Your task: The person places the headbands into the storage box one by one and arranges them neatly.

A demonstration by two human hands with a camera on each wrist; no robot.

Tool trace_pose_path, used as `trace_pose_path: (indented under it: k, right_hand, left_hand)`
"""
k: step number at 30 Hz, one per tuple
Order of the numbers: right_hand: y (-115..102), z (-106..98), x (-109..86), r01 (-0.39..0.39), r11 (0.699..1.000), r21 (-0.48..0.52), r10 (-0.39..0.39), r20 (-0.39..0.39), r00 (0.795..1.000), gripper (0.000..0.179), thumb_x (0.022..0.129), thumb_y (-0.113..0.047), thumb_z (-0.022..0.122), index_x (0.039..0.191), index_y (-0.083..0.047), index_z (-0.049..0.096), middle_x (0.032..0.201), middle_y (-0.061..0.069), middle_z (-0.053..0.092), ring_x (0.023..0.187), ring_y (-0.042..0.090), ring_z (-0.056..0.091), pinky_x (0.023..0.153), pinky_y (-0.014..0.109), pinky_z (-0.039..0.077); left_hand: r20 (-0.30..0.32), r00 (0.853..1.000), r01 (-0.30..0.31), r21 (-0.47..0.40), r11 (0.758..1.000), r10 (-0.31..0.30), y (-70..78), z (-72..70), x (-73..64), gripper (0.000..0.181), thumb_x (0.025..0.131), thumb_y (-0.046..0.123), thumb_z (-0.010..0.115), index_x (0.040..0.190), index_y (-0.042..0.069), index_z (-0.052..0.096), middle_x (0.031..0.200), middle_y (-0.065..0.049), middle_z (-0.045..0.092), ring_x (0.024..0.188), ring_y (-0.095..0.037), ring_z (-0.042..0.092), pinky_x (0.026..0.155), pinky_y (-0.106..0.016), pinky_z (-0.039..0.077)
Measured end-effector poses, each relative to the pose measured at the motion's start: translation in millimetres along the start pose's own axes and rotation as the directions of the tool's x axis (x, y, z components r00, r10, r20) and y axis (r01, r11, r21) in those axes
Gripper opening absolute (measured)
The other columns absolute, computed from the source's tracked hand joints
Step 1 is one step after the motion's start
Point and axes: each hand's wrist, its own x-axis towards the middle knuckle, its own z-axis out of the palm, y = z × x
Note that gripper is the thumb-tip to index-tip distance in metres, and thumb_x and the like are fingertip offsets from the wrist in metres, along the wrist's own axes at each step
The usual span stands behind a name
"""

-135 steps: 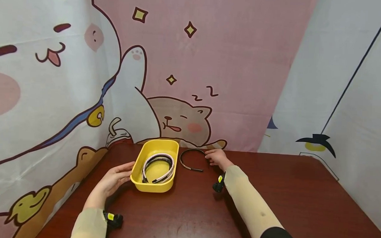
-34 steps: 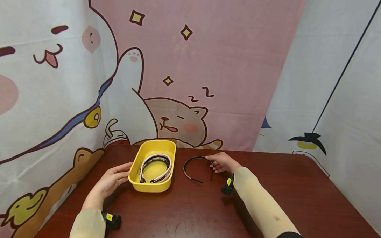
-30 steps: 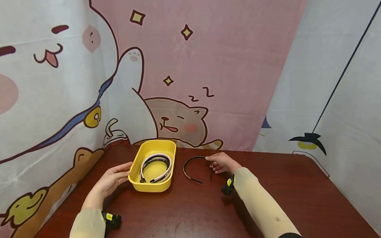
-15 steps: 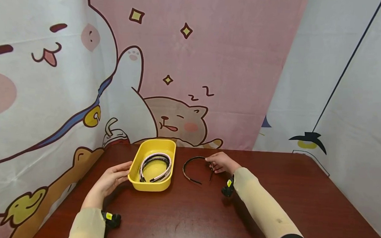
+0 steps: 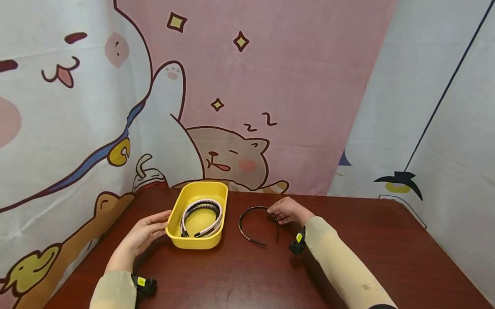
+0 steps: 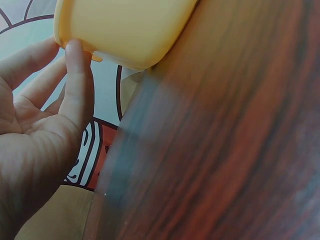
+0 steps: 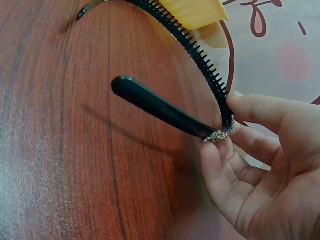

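My right hand [image 5: 288,211] pinches a black toothed headband [image 5: 242,225] between thumb and fingers, on one side of its curve. In the right wrist view the headband [image 7: 200,60] shows comb teeth inside and a glittery outer edge. One black tip stands above the wood, with a shadow below it. My left hand [image 5: 146,233] rests extended fingertips against the left side of a yellow tub [image 5: 195,243]. The left wrist view has these fingertips at the tub [image 6: 120,30] just under its rim. Inside the tub lie several headbands [image 5: 205,205], pale pink and black, overlapping.
The reddish-brown wooden table [image 5: 235,281] carries the tub near its far edge, left of the held headband. A cartoon-printed cloth [image 5: 306,106] hangs right behind the table and along its sides.
The right hand has taken hold of the black headband, which lay by the far edge, and brought it nearer and slightly right. It tilts a little further now. Left hand and tub stay put.
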Motion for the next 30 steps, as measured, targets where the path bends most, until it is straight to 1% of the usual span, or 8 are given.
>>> trace_pose_path:
  k: [2, 4, 9, 12, 18, 23, 26, 30]
  right_hand:
    - [-1, 0, 0.2, -0.001, 1.000, -0.003, 0.001, -0.010, 1.000, 0.017, 0.087, -0.016, 0.071, 0.092, 0.000, 0.070, 0.068, 0.004, 0.052, 0.061, 0.018, 0.053, 0.061, 0.035, 0.055]
    - [-2, 0, -0.1, -0.002, 1.000, -0.007, 0.002, -0.017, 1.000, 0.016, 0.086, -0.015, 0.072, 0.093, -0.001, 0.071, 0.071, 0.004, 0.053, 0.062, 0.018, 0.053, 0.062, 0.035, 0.055]
    - [-5, -4, -3.4, 0.009, 1.000, -0.013, -0.009, -0.015, 1.000, 0.027, 0.088, -0.015, 0.069, 0.109, 0.003, 0.070, 0.081, 0.008, 0.058, 0.066, 0.019, 0.055, 0.064, 0.036, 0.056]
    - [-7, -6, -5.8, 0.015, 1.000, -0.015, -0.015, -0.016, 1.000, 0.031, 0.089, -0.015, 0.068, 0.113, 0.005, 0.068, 0.086, 0.010, 0.059, 0.066, 0.019, 0.056, 0.064, 0.036, 0.056]
    - [-13, -9, -9.0, 0.033, 0.999, -0.014, -0.033, -0.020, 0.999, 0.032, 0.090, -0.015, 0.067, 0.114, 0.005, 0.067, 0.082, 0.009, 0.059, 0.065, 0.019, 0.056, 0.064, 0.037, 0.056]
    - [-15, -12, -9.9, 0.059, 0.998, -0.022, -0.059, -0.028, 0.998, 0.036, 0.092, -0.018, 0.066, 0.118, 0.007, 0.065, 0.089, 0.011, 0.061, 0.070, 0.020, 0.058, 0.066, 0.037, 0.057]
    - [-15, -13, -11.0, 0.062, 0.998, -0.009, -0.062, -0.033, 0.998, 0.037, 0.092, -0.018, 0.066, 0.118, 0.008, 0.065, 0.090, 0.011, 0.061, 0.070, 0.019, 0.059, 0.065, 0.036, 0.057]
    - [-15, -15, -13.4, 0.059, 0.998, 0.021, -0.058, -0.040, 0.998, 0.034, 0.091, -0.017, 0.066, 0.115, 0.007, 0.066, 0.087, 0.011, 0.061, 0.068, 0.018, 0.059, 0.064, 0.036, 0.057]
  left_hand:
    - [0.001, 1.000, -0.001, -0.005, 1.000, 0.001, -0.7, 0.0, 0.0, 0.060, 0.095, 0.004, 0.059, 0.146, -0.009, 0.030, 0.133, -0.012, 0.056, 0.103, -0.013, 0.064, 0.086, -0.026, 0.052]
    - [0.005, 1.000, -0.003, -0.010, 1.000, 0.003, -1.0, 0.2, 0.1, 0.060, 0.095, 0.004, 0.059, 0.146, -0.009, 0.030, 0.132, -0.012, 0.057, 0.103, -0.013, 0.064, 0.086, -0.026, 0.052]
    - [0.007, 1.000, -0.007, -0.012, 1.000, 0.007, -1.1, 0.9, 0.7, 0.060, 0.095, 0.003, 0.058, 0.146, -0.009, 0.030, 0.132, -0.012, 0.057, 0.103, -0.013, 0.064, 0.086, -0.026, 0.052]
    - [0.007, 1.000, -0.009, -0.008, 1.000, 0.009, -1.3, 1.9, 0.7, 0.060, 0.095, 0.003, 0.058, 0.146, -0.009, 0.030, 0.132, -0.013, 0.056, 0.103, -0.012, 0.063, 0.086, -0.026, 0.052]
    - [0.001, 1.000, -0.010, -0.003, 1.000, 0.010, -0.5, 2.7, 0.3, 0.059, 0.095, 0.003, 0.058, 0.146, -0.009, 0.031, 0.134, -0.015, 0.055, 0.104, -0.012, 0.063, 0.086, -0.026, 0.052]
    - [0.003, 1.000, -0.020, 0.003, 1.000, 0.020, 0.0, 1.2, 0.6, 0.059, 0.095, 0.004, 0.058, 0.146, -0.009, 0.031, 0.138, -0.018, 0.051, 0.107, -0.014, 0.062, 0.087, -0.027, 0.052]
    - [0.013, 1.000, -0.021, -0.002, 1.000, 0.021, -0.3, 0.3, 0.8, 0.059, 0.095, 0.003, 0.058, 0.146, -0.010, 0.030, 0.139, -0.020, 0.050, 0.108, -0.014, 0.062, 0.087, -0.027, 0.052]
    - [0.020, 1.000, -0.024, -0.012, 1.000, 0.024, -1.2, -1.1, 1.7, 0.058, 0.095, 0.001, 0.057, 0.145, -0.011, 0.030, 0.137, -0.018, 0.053, 0.108, -0.015, 0.062, 0.087, -0.028, 0.052]
